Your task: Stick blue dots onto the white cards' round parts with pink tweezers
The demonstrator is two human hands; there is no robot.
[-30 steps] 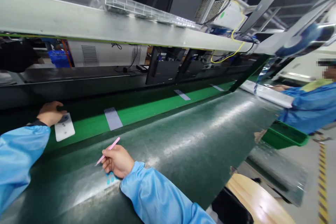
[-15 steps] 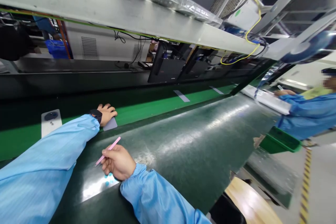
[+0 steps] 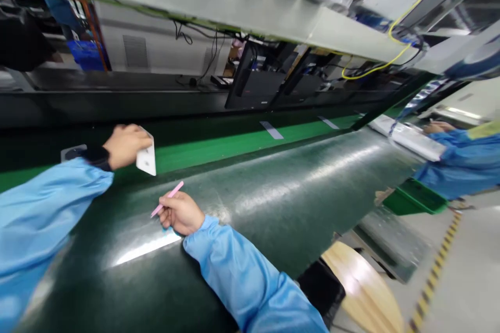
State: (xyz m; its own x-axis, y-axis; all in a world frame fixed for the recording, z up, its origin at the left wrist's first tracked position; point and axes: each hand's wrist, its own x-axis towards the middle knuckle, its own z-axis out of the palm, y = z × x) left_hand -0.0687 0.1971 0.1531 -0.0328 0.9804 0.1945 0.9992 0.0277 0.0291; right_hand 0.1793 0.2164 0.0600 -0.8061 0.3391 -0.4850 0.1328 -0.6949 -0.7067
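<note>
My left hand (image 3: 127, 145), somewhat blurred, grips a flat white phone back cover (image 3: 147, 158) by its upper edge. The cover is tilted up over the near side of the green conveyor belt (image 3: 203, 153). Behind my left wrist, partly hidden by it, lies another phone back cover (image 3: 73, 153) with a dark round camera area. My right hand (image 3: 182, 213) holds pink tweezers (image 3: 172, 197) between thumb and fingers, tip pointing down and left, above the dark green worktop (image 3: 265, 208). A bit of blue shows beneath that hand, mostly covered by it.
Farther along the belt lie more flat pale pieces (image 3: 272, 130). Dark monitors (image 3: 255, 83) stand behind it, under a long white beam (image 3: 187, 0). At right, a co-worker in blue sleeves (image 3: 461, 158) sits near a green bin (image 3: 416, 196). A wooden stool (image 3: 363, 286) stands below.
My left hand has lifted the phone back cover off the belt and moved it left and up, tilting it. My right hand keeps the tweezers. The camera view has shifted slightly.
</note>
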